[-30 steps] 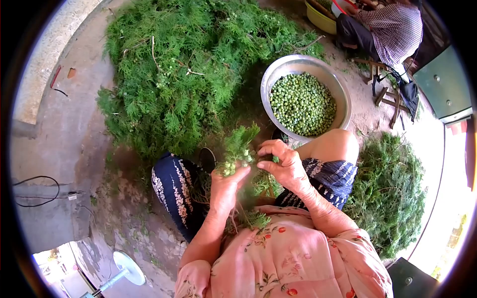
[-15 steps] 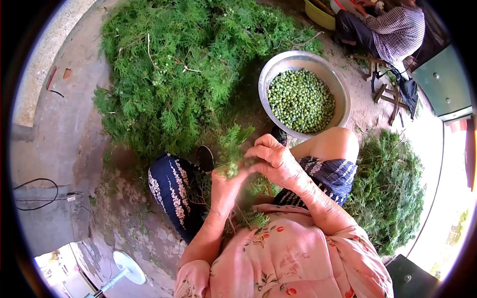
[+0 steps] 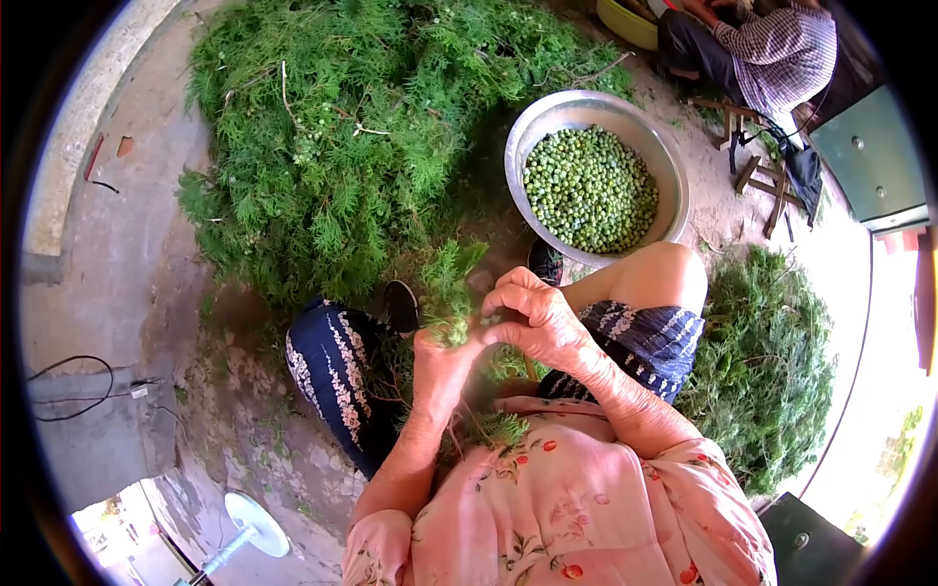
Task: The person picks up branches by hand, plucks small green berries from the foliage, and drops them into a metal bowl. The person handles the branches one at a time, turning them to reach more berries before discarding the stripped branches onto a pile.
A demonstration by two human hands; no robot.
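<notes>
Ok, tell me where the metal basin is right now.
In the head view, the metal basin sits above and right of centre, just beyond the bare right knee, with the larger heap of greenery on its left.

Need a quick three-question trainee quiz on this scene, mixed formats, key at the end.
1. Multiple choice: what does the metal basin hold?
A) Loose leafy branches
B) Small round green fruits
C) Clear water

2. True or false: the person's left grip holds a leafy sprig.

3. Fill in: as seen in the head view, the larger pile of greenery lies to the ____ of the basin.

Key: 1. B; 2. True; 3. left
</notes>
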